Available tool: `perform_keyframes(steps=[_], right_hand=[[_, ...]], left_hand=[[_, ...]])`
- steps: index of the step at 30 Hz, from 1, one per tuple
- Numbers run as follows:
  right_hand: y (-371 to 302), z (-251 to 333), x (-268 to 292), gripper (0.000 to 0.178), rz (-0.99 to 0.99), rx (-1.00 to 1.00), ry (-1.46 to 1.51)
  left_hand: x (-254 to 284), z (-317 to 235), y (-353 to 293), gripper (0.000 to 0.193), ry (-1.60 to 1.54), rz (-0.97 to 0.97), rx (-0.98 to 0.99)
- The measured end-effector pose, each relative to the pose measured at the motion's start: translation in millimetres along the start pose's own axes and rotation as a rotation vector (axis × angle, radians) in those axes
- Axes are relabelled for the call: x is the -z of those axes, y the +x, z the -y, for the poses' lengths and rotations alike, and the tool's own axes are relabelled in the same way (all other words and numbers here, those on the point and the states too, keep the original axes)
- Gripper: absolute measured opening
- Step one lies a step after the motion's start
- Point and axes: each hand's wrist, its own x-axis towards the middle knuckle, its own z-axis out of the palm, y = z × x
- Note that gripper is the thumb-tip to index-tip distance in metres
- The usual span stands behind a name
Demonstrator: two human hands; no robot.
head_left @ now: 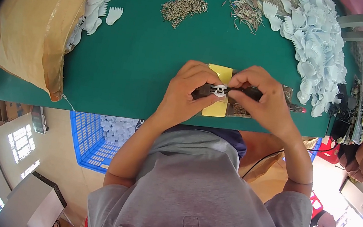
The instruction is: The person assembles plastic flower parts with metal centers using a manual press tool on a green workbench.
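We had the white part (219, 90) between our two hands, near the front edge of the table (122, 71), over a yellow strip (213, 110). Our left hand (185, 88) was clamped on it, forefinger above and thumb below. Our right hand (268, 98) met it from the other side, thumb and forefinger drawn close together; we could not tell whether they gripped the part itself or something small beside it. Dark material showed inside the curve of each hand.

Just right of our right hand, a red-tipped rod (303, 110) lay on the table. Beyond our hands, toward the far side, we had a pile of metal bits (178, 12) and, to its right, a loose pile of pins (245, 14). A large heap of white pieces (314, 58) with toothed edges spread along the right; a smaller heap (96, 9) lay at the left, against a brown bag (35, 26). Below the near edge, on our left, a blue basket (75, 137) held more white pieces.
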Motion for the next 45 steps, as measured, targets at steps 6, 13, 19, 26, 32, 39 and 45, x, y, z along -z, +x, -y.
perform_keyframes(steps=[6, 13, 19, 26, 32, 39, 45], right_hand=[[3, -3, -9, 0.010, -0.061, 0.063, -0.094], [9, -8, -2, 0.007, -0.037, 0.182, -0.128], [59, -77, 65, 0.013, -0.228, -0.089, -0.325], [88, -91, 55, 0.012, -0.142, -0.128, -0.488], [92, -90, 51, 0.018, 0.013, 0.004, -0.622], [20, -7, 38, 0.012, 0.012, -0.154, 0.094], [-5, -2, 18, 0.014, -0.103, -0.005, -0.001]], left_hand=[[-1, 1, 1, 0.027, -0.007, -0.008, 0.005], [-1, 1, 3, 0.028, -0.007, -0.003, -0.003], [0, -2, 2, 0.026, 0.004, 0.004, 0.001], [0, -4, 3, 0.025, 0.000, 0.009, 0.006], [-4, -1, 2, 0.024, -0.037, -0.009, 0.028], [0, -1, 4, 0.026, -0.001, -0.002, -0.010], [-1, -1, 3, 0.027, 0.006, -0.006, 0.016]])
